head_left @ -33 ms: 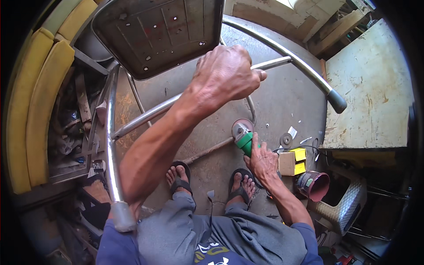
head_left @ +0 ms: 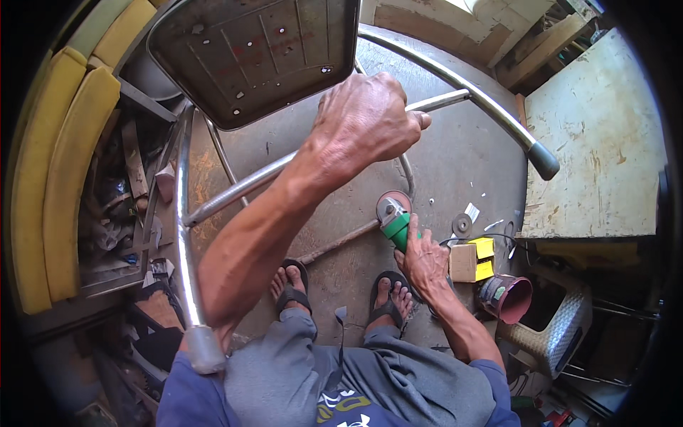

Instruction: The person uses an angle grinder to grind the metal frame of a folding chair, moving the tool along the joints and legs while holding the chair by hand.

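My left hand (head_left: pixel 366 117) is clamped round the crossbar (head_left: pixel 249 186) of the upturned chair frame (head_left: pixel 181 213), holding it steady above the floor. Below the crossbar, my right hand (head_left: pixel 425 260) grips the green grinder (head_left: pixel 395 220), its disc kept low beside my sandals (head_left: pixel 388 302), clear of the frame.

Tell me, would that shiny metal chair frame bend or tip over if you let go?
The shiny metal chair frame is tube steel, so it probably stays stiff. Only the left hand grips its crossbar, and it sits tilted, so it would likely tip. The polished tube may feel slippery.
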Demonstrator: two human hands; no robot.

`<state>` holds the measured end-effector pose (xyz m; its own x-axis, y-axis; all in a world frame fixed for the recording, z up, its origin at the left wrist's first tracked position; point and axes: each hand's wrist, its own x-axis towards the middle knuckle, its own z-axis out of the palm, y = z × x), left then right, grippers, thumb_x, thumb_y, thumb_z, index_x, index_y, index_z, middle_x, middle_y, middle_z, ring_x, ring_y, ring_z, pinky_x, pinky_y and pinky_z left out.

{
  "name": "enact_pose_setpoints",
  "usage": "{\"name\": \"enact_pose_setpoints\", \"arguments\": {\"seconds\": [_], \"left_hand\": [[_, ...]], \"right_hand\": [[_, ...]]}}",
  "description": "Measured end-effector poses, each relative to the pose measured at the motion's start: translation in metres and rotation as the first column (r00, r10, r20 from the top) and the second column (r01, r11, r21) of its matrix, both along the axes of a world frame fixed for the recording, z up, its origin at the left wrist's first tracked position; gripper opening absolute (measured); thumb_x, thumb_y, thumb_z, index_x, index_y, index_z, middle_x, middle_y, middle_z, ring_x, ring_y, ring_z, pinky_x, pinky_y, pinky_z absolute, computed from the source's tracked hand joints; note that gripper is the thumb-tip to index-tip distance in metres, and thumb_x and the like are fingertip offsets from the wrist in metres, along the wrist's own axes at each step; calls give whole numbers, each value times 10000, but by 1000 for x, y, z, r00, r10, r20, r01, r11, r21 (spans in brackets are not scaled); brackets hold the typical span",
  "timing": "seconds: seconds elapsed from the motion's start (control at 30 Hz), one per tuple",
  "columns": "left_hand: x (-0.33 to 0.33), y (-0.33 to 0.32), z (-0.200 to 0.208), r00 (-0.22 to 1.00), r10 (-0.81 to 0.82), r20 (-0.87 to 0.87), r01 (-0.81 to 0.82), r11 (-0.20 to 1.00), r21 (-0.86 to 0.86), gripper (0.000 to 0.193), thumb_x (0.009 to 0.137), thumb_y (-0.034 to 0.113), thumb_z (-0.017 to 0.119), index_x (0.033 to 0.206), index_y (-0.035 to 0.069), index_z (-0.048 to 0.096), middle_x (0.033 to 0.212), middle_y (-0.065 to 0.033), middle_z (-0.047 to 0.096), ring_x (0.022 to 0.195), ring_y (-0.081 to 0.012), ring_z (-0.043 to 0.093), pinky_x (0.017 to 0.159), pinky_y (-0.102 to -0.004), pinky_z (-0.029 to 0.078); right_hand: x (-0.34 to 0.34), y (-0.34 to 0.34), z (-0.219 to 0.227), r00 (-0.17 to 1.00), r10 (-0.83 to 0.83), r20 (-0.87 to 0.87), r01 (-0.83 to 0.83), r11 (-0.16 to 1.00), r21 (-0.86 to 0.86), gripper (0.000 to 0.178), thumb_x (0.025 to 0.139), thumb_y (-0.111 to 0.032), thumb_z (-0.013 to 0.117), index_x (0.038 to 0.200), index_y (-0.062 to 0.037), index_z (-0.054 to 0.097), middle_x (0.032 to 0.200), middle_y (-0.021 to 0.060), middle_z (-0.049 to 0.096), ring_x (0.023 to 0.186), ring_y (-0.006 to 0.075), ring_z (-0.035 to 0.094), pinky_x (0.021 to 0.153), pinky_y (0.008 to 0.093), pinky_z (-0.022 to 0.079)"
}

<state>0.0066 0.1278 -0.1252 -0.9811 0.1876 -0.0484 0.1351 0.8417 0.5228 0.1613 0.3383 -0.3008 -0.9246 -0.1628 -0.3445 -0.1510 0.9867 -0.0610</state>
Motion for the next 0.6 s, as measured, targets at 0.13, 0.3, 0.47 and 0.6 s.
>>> {"name": "enact_pose_setpoints", "arguments": {"seconds": [0.13, 0.3, 0.47, 0.6], "left_hand": [[1, -1, -2, 999, 50, 4, -50, 999, 20, 474, 868, 492, 725, 940, 33, 818, 681, -173, 708, 652, -289, 706, 681, -414, 573], [0, 1, -4, 999, 24, 33, -25, 999, 34, 488, 873, 501, 719, 918, 23, 804, 707, -179, 715, 666, -288, 710, 674, -422, 579], [-1, 4, 0, 999, 44, 24, -45, 996, 77, 449, 858, 431, 712, 885, -13, 770, 777, -222, 724, 737, -325, 735, 718, -446, 607], [-7, 14, -2, 996, 82, 17, -84, 990, 117, 464, 871, 473, 721, 897, 15, 794, 790, -212, 736, 764, -331, 744, 745, -451, 593]], "right_hand": [[33, -21, -10, 999, 38, 37, -35, 995, -94, 961, 807, -391, 802, 1543, -27, 302, 1042, 241, 644, 828, 412, 717, 683, 526, 576], [64, -51, -17, 985, 133, 107, -113, 979, -172, 984, 801, -372, 815, 1557, -39, 280, 1063, 246, 633, 837, 427, 713, 710, 531, 578], [38, -29, -14, 998, -50, 29, 52, 996, -73, 970, 812, -351, 801, 1559, -30, 273, 1053, 230, 632, 825, 407, 716, 683, 517, 576], [51, -39, -16, 997, 72, 19, -70, 994, -89, 943, 821, -346, 791, 1558, -33, 292, 1048, 240, 621, 820, 410, 711, 674, 528, 570]]}}
